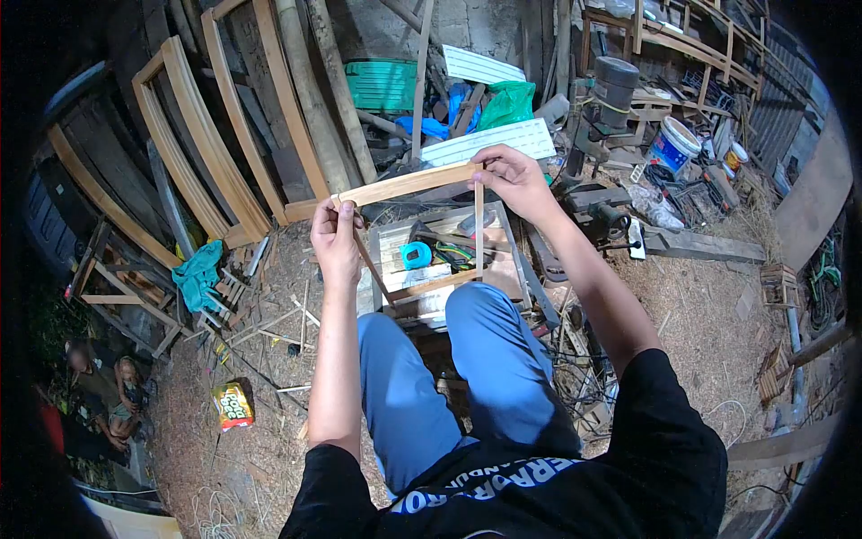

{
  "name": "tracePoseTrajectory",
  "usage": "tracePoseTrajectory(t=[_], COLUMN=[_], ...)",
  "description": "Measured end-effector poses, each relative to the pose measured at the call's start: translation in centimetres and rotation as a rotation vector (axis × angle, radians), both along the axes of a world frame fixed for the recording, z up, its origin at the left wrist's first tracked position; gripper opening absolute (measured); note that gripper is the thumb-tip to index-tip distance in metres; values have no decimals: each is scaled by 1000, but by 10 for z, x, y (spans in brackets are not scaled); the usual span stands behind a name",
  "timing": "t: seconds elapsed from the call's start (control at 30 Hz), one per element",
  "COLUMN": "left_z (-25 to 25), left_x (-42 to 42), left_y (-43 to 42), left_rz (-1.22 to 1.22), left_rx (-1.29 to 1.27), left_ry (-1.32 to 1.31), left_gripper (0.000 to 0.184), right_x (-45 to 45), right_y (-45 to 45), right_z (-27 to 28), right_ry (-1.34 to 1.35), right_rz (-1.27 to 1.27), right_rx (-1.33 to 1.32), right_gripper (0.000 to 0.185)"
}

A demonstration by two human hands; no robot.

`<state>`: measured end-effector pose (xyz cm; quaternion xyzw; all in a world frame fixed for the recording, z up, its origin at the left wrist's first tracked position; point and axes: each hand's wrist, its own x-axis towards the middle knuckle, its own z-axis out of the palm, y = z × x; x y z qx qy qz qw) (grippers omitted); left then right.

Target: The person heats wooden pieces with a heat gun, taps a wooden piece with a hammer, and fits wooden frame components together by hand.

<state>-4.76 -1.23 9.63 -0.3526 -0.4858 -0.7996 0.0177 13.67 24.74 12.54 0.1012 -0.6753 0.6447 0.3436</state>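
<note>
A small wooden frame (409,186) is held up by its two top corners, over the low desk (505,274) and in front of the knees (489,314). One corner is pinched by the thumb and fingers of the left hand (337,242), and the other is pinched by the right hand (514,184). The hands are set far apart, maybe so that the frame is held steady and not twisted. The frame's low bar is seen by the desk's near edge, but whether the desk is touched cannot be told. Hand tools (447,239) and a blue tape measure (416,255) are laid on the desk, perhaps so they can be reached fast. Tall wooden frames (211,135) are leaned up on the left, it seems to save room. Little room is left between the low bar and the knees, so a bump could be made there. More room is given higher up, but a dark machine part (606,220) is set near the right arm (597,260).
</note>
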Motion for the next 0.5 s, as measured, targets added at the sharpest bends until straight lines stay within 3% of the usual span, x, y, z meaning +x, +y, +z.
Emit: tracePoseTrajectory(t=[0.5], left_z=[2], left_x=[2], left_y=[3], left_rz=[20], left_rx=[-27], left_ry=[-41], left_gripper=[13], right_x=[0], right_y=[5], right_z=[3], right_ry=[-25], right_rz=[-18], right_rx=[-10], right_gripper=[19])
